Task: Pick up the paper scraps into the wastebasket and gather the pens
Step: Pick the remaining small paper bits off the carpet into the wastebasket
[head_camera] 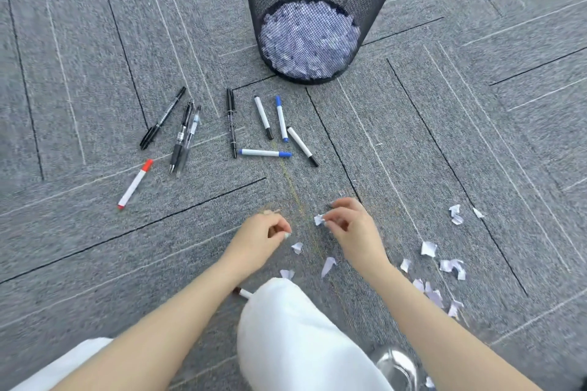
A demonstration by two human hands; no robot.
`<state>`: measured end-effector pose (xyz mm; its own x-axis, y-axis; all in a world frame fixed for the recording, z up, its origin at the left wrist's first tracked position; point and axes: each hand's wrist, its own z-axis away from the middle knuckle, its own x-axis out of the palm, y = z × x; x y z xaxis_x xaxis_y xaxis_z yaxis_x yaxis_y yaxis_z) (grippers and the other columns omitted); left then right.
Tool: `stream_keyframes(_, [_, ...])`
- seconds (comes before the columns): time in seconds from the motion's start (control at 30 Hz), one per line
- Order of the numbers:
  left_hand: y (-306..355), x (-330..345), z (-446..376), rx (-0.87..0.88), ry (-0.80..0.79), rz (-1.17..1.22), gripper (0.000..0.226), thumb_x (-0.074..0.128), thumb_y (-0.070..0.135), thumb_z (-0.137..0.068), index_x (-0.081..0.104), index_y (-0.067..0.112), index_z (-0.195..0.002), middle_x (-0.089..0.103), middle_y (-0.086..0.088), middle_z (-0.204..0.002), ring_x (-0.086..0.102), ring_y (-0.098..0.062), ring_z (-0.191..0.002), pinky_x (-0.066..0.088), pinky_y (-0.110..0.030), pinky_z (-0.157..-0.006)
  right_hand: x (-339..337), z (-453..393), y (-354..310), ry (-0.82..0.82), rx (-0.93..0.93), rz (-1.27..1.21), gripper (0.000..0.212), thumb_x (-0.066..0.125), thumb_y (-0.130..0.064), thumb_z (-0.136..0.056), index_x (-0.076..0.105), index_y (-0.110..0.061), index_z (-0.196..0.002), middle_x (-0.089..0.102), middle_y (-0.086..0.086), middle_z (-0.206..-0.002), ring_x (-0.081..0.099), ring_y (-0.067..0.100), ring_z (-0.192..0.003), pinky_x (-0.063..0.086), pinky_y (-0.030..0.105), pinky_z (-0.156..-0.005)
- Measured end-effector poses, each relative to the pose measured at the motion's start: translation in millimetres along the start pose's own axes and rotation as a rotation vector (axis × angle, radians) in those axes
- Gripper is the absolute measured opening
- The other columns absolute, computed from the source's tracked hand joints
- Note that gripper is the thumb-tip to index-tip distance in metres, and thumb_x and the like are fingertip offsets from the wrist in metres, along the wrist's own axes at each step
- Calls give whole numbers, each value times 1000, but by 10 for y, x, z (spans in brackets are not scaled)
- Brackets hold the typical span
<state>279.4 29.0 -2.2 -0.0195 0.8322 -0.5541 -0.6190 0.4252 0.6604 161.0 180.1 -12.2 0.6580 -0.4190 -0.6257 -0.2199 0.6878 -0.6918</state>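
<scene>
On the grey carpet, going from the left, the pens (235,127) lie scattered well ahead of the left hand (265,236), whose curled fingers seem to hold nothing, though a small scrap could be hidden. Beside it, the right hand (344,220) pinches a paper scrap (318,219). The wastebasket (309,41) stands straight ahead; most loose scraps (428,248) lie further right, nearer the right hand.

Grey carpet (95,263) with thin black and white lines covers the floor, a knee in white trousers (295,336) rises at bottom centre, and a shiny silver shoe (397,365) shows beside it.
</scene>
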Motion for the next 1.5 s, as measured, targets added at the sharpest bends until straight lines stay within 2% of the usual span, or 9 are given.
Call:
stream_keyframes(0.23, [-12,258,99,136,-181,-237,32,51,15,-93,52,16,-125,55,-2,-104,54,-17,-94,38,-24,-82,123,87,51,100,-191,191,12,61,-10,-86,71,-8,-93,58,-2,-101,52,9,-76,44,25,-66])
stream_keyframes(0.37, [-24,391,199,138,-19,-226,20,48,16,-94,59,9,-110,50,-3,-115,52,-18,-101,39,-24,-84,98,67,66,53,-313,267,8,61,-8,-85,69,-6,-89,62,1,-90,58,20,-75,47,30,-61])
stream_keyframes(0.5, [-1,346,208,88,73,-103,12,52,17,-93,61,9,-93,47,4,-108,53,-13,-86,41,-23,-74,25,55,31,87,-102,98,15,58,-14,-89,68,-11,-100,59,-10,-89,53,6,-73,37,12,-66])
stream_keyframes(0.63, [-72,220,170,132,-87,-162,12,54,17,-91,63,11,-96,50,4,-92,47,-11,-86,35,-21,-75,-111,138,112,210,138,-176,27,57,-20,-88,60,-20,-115,62,-9,-86,53,6,-67,45,18,-59])
stream_keyframes(0.73, [-115,209,195,153,-224,-149,18,54,14,-90,60,12,-107,48,3,-88,44,-13,-79,40,-27,-76,-80,209,182,175,145,-105,35,58,-16,-89,57,-21,-124,61,-5,-86,54,10,-68,49,27,-61])
stream_keyframes(0.9, [-241,297,147,127,-522,-455,36,42,24,-96,46,17,-131,49,-7,-119,48,-22,-111,37,-30,-91,-53,143,180,195,48,98,29,57,-21,-89,63,-14,-116,59,-2,-89,52,10,-75,46,25,-72])
stream_keyframes(1.13, [-156,244,291,272,-390,-561,29,43,28,-96,54,5,-109,47,-12,-112,48,-26,-102,43,-37,-83,-142,31,159,139,-96,291,18,55,-14,-91,67,-6,-102,55,-1,-90,51,13,-74,44,26,-69])
stream_keyframes(1.3, [102,78,142,259,-15,-258,19,49,20,-94,63,8,-94,49,0,-121,54,-14,-91,47,-31,-83,-233,-3,130,2,-104,257,19,56,-18,-90,66,-8,-103,54,-3,-94,54,12,-79,49,27,-76])
stream_keyframes(1.5, [374,141,-174,413,-68,-503,16,47,14,-93,62,8,-93,45,3,-138,54,-23,-110,45,-37,-83,-99,405,223,-254,-280,251,12,61,-21,-86,69,-13,-91,47,-16,-106,56,6,-81,39,16,-77])
